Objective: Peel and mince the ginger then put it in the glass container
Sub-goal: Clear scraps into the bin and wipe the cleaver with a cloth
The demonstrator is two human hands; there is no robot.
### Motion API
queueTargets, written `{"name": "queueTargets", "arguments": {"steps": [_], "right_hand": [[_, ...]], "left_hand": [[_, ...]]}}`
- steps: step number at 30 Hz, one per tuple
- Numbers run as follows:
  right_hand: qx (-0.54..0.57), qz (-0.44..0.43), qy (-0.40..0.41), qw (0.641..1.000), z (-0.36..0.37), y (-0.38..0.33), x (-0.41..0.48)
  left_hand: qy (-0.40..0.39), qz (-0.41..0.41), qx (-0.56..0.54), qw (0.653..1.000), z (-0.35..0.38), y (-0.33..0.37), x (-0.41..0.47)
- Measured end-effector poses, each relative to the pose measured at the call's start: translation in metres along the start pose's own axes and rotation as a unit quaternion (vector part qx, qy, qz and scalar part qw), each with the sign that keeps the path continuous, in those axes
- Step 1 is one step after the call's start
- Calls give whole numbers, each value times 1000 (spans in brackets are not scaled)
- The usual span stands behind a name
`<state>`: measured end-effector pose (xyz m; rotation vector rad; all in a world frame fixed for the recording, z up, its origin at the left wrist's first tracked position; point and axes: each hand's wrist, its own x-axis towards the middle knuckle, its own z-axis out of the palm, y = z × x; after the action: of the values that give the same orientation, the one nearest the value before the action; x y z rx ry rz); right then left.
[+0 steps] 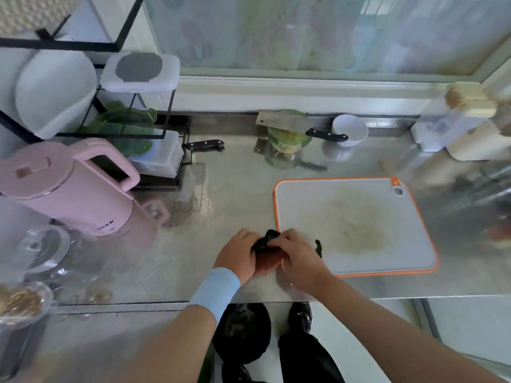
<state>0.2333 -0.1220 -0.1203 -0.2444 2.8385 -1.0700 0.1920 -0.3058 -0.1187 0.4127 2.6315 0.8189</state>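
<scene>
- While both hands meet at the near edge of the metal surface (221, 189), the left hand (237, 254) curls its fingers round a black crumpled item (265, 240), gripping it from the left.
- The right hand (297, 255) grips the same black crumpled item from the right, fingers bent over its top; whether it is a bag or a cloth I cannot tell.
- A reddish patch (266, 262) shows under the hands; what it is I cannot tell.
- A light blue wristband (215, 291) sits on the left forearm.
- The hands are just beside the near left corner of the cutting board (359, 225), grey with an orange rim, which bears a yellowish stain in its middle.
- The glass container (287, 142) stands at the back of the surface, well apart from the hands, with pale yellow mince (289, 138) inside.
- A cleaver (287, 124) lies flat across the container's mouth, its black handle pointing right.
- A white bowl (349, 129) stands just right of the container.
- A pink kettle (69, 189) stands at the left, and a second black knife handle (204, 145) lies behind it toward the middle.
</scene>
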Motion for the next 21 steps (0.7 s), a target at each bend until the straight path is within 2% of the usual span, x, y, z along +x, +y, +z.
{"name": "queueTargets", "arguments": {"steps": [2, 3, 6, 8, 9, 12, 13, 15, 17, 18, 19, 21], "right_hand": [[-72, 23, 79, 994, -22, 14, -3], [-116, 49, 92, 988, -29, 24, -9], [-205, 189, 14, 960, -22, 42, -45], [-167, 239, 6, 957, -2, 33, -76], [-140, 245, 20, 959, 8, 22, -86], [-108, 230, -3, 967, 42, -13, -96], [-83, 222, -29, 971, 52, -24, -96], [-26, 184, -121, 975, 72, -48, -96], [-42, 126, -223, 966, 86, -71, -95], [-53, 111, -228, 966, 89, -77, -94], [-47, 112, -197, 973, 87, -83, -91], [-46, 110, -88, 989, 72, -85, -80]], "left_hand": [[19, 27, -63, 997, -8, 24, 4], [11, 56, -75, 996, -9, 35, 8], [-115, 119, 8, 986, 11, 52, 13], [-207, 81, 28, 975, 29, 48, 6], [-221, 66, 34, 973, 33, 43, -1], [-212, 78, 141, 964, 32, 24, -24], [-220, 60, 166, 959, 27, 18, -35], [-243, -13, 198, 950, 14, 6, -55], [-281, -63, 205, 935, 3, -9, -71], [-278, -88, 184, 939, -3, -14, -78], [-256, -109, 149, 949, -11, -18, -83], [-155, -136, 46, 978, -24, -22, -85]]}}
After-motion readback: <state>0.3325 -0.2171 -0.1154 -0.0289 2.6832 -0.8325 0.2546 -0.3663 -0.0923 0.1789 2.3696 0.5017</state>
